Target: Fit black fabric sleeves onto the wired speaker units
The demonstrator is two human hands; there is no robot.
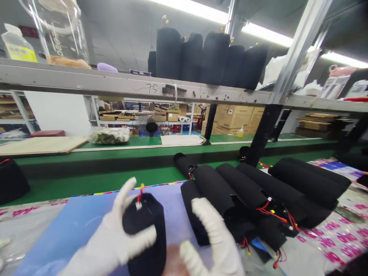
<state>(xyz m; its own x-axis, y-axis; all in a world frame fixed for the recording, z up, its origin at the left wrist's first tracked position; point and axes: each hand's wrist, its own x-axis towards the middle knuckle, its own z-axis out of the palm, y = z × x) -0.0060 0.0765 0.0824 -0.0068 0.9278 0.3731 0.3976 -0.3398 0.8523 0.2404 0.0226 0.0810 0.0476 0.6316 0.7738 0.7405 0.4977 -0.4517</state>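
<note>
The left hand has its gloved fingers closed around a black foam roll, whose long axis stands nearly upright over a blue mat (red wire at the top end). The right hand is open, holding nothing, beside a pile of black rolls.

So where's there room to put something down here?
The blue mat has bare room left of the left hand and the black roll it holds, up to the green bench strip. That strip is free too, between the black bundle and the black foam rolls. Crowded: those rolls, heaped with red wires.
</note>
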